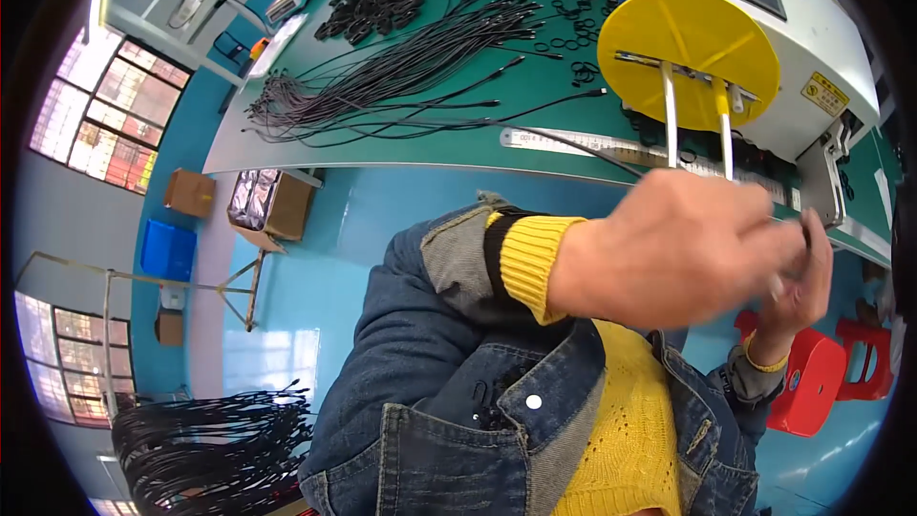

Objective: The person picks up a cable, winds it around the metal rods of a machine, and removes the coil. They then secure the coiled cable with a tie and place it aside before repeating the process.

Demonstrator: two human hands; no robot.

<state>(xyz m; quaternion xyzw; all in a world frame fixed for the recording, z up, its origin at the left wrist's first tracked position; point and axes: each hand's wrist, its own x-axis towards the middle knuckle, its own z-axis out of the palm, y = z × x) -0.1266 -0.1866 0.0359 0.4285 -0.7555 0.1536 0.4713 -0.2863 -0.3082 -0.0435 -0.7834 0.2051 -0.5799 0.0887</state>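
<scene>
We had both hands raised by the yellow disc [690, 43], left hand [683, 248] and right hand [800, 282] pinched together, probably on a thin black cable, blurred.

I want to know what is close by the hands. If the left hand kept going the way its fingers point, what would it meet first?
The left hand points rightward at the right hand, which looks to be almost touching it already; blur hides any gap.
</scene>
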